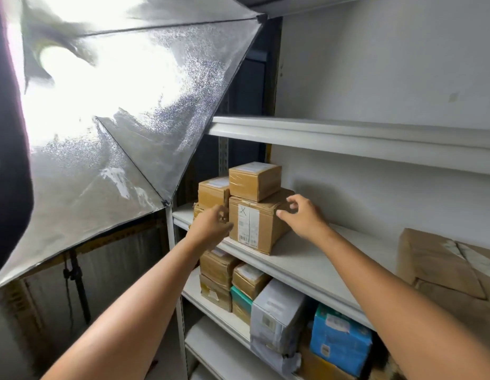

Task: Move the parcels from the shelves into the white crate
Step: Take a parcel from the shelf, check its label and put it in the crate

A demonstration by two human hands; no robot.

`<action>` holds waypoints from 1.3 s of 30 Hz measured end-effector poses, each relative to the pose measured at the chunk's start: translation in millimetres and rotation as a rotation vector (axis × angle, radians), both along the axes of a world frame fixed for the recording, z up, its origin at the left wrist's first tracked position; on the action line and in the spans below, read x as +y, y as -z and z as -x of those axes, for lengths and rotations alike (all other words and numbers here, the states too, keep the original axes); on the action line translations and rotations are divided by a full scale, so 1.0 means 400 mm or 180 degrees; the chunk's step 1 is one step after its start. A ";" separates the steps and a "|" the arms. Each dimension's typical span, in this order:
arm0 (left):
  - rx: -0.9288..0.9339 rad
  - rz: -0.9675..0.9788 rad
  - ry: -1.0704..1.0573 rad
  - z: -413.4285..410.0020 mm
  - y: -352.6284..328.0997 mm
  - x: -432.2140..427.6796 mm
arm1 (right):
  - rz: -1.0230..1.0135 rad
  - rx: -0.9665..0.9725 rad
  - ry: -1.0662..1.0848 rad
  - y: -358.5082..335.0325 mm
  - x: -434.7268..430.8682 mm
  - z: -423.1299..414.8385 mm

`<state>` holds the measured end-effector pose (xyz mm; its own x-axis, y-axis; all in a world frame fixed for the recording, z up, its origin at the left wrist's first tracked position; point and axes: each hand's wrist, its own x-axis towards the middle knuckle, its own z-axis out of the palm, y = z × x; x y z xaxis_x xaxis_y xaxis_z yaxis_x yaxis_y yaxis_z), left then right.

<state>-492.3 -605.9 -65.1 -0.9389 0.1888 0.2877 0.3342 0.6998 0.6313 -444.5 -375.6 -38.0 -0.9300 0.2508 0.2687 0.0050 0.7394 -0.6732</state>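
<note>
— Fingers (219,212) of the left hand (211,229) curl loosely by the big carton's (255,223) left face; gripping nothing?

— Nothing. The right hand (301,215) is spread apart over its right top corner, near the shelf's (307,259) front-left edge. Squeeze both sides low; the small box (253,181) on top could slide.

Over on the left, a big silver reflective softbox (107,119) fills the view, blazing white where its lamp burns near the upper left. Black seams run across its crinkled foil panels to a corner just beside the shelf post. Beneath it, a thin black light stand (79,283) drops into shadow, with a black cable hanging beside it. Behind everything on the right, a plain white wall (389,64) carries one small faint mark.
</note>
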 end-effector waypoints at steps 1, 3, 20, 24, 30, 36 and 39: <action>0.0027 -0.0046 -0.0007 0.020 -0.005 0.001 | 0.0093 0.0054 0.0030 -0.003 -0.005 0.023; 0.0096 -0.0136 -0.0040 0.060 -0.015 0.007 | 0.0239 0.0143 0.0092 -0.010 -0.013 0.068; -0.0095 -0.1382 0.0087 0.273 -0.076 0.101 | 0.1558 -0.0010 0.0053 -0.041 -0.014 0.372; -0.0186 -0.1513 0.0164 0.282 -0.078 0.101 | 0.2177 -0.0049 -0.0082 -0.046 -0.017 0.370; -0.0242 -0.1826 0.0265 0.267 -0.073 0.092 | 0.2350 0.0006 -0.0194 -0.049 -0.027 0.332; -0.0209 -0.2208 0.0340 0.218 -0.056 0.083 | 0.2293 0.0187 -0.0284 -0.040 -0.044 0.278; -0.0271 -0.2350 0.0351 0.192 -0.047 0.065 | 0.2185 0.0237 -0.0329 -0.033 -0.057 0.254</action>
